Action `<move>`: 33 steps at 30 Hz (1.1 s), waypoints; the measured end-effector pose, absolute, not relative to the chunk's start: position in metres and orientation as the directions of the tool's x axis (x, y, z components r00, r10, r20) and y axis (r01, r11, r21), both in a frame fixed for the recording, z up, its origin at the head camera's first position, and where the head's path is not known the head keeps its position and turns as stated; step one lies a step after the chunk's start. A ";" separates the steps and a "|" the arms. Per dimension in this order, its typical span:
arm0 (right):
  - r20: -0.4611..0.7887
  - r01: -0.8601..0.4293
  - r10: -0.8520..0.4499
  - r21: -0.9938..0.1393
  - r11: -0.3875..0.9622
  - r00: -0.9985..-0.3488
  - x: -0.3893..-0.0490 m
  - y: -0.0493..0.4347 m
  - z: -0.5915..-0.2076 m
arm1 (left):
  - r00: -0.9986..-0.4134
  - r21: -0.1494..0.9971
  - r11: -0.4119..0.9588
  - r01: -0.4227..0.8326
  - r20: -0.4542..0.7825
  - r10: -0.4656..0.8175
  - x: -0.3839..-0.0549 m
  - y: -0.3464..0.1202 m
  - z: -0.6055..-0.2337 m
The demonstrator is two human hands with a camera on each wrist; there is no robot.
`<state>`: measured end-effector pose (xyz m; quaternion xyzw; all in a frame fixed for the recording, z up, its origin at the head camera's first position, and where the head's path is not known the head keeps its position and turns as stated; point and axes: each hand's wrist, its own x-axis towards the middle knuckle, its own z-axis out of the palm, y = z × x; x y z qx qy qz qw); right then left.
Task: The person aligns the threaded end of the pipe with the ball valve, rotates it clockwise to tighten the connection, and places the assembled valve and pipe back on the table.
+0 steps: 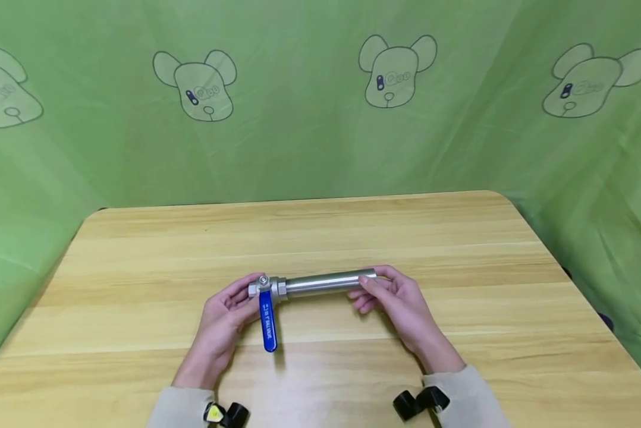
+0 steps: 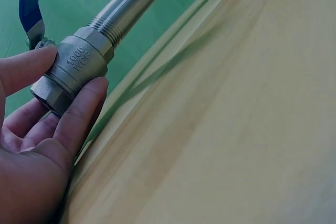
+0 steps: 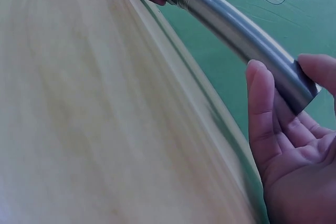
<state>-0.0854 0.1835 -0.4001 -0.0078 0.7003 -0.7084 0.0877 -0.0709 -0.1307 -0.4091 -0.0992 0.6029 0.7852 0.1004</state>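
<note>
At the blue-levered ball valve point(image 1: 266, 287), pinches it with the left hand point(image 1: 221, 324) — rightward of that valve, pinches the free end of the threaded metal pipe point(image 1: 323, 283) with the right hand point(image 1: 403, 304), holding the long axis crosswise.

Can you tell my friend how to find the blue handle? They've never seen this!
Above the wooden table, the left hand holds a ball valve on one end of a metal pipe. The blue handle juts crosswise from that valve. It's a long, flat strip and bright blue, while the valve and pipe are silver.
</note>
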 end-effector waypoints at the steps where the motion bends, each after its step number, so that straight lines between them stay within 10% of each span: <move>1: -0.117 0.118 -0.129 -0.993 0.005 -0.985 -0.086 0.183 -0.400 | -0.960 0.925 -0.256 -0.279 -0.279 0.038 -0.071 -0.131 -0.409; 33: -0.121 0.115 -0.119 -0.992 0.059 -0.985 -0.084 0.184 -0.400 | -0.968 0.900 -0.358 -0.249 -0.235 0.083 -0.071 -0.132 -0.412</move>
